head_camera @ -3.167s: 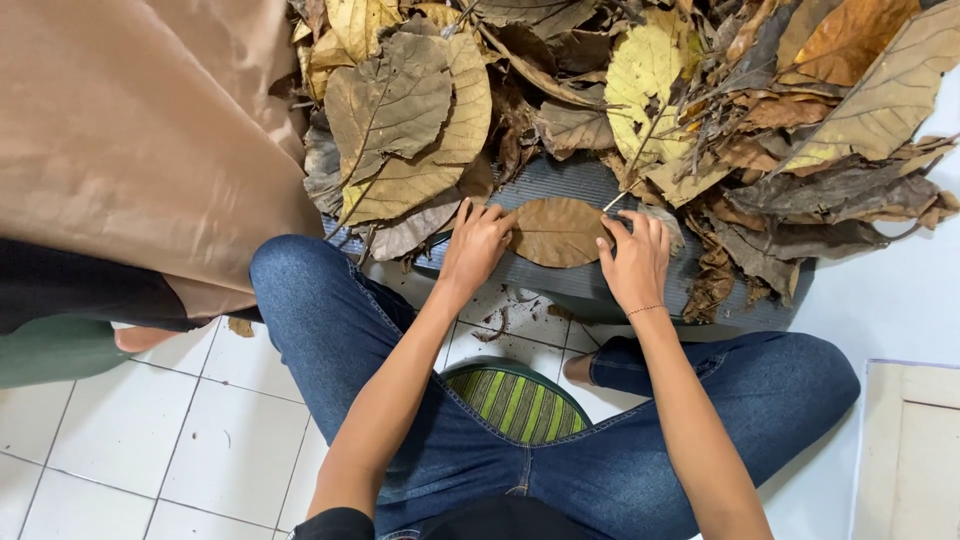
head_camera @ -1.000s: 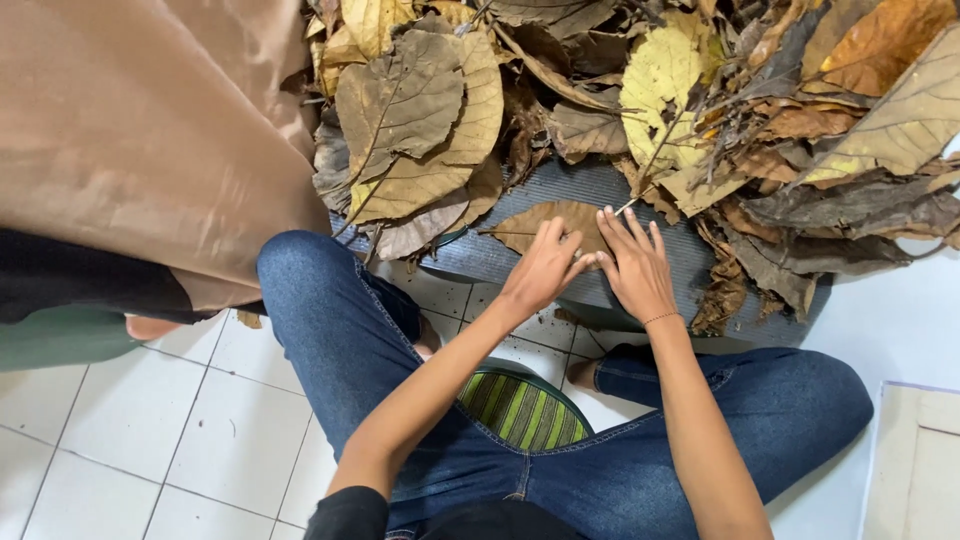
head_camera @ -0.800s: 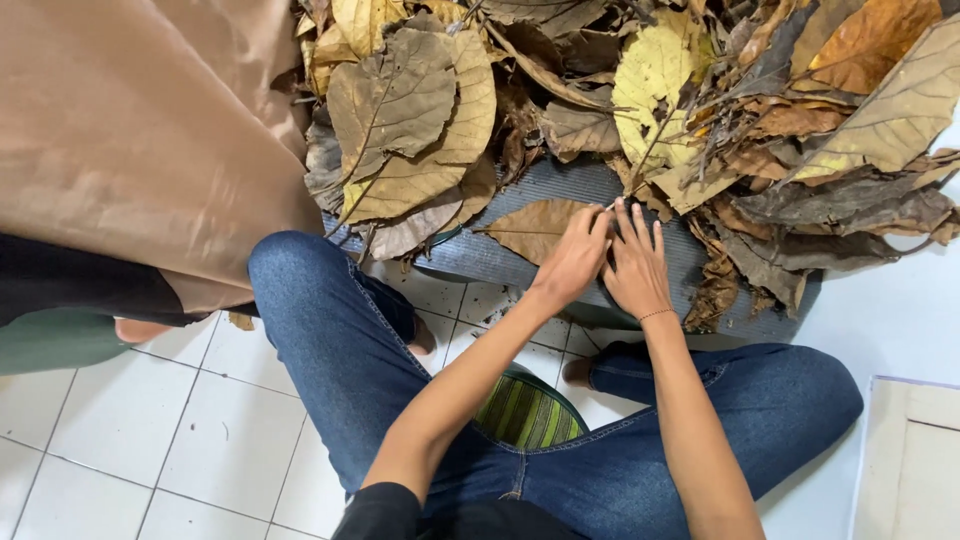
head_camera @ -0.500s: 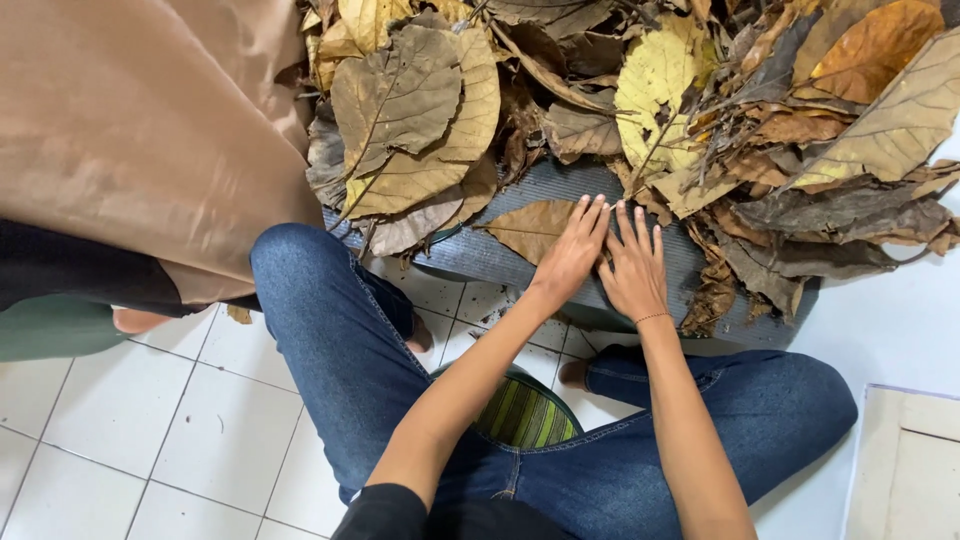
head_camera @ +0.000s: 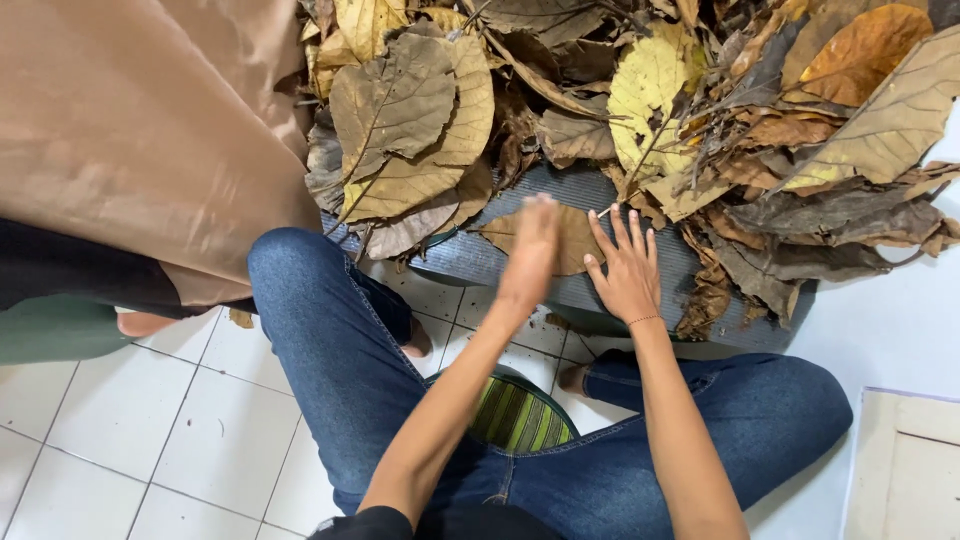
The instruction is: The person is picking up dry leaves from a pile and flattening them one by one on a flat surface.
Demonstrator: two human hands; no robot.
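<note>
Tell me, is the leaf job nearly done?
Not nearly, it looks like. One brown leaf lies flat on the grey mat. In hand: the right hand rests on it and the blurred left hand is over it. Left: a big leaf pile sits behind.

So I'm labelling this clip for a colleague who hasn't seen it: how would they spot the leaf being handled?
Find the big heap of dry leaves at the top. Along its near edge runs a grey ribbed surface. The brown leaf lies flat and alone there, under the left hand and right hand, unlike its curled, overlapping neighbours.
</note>
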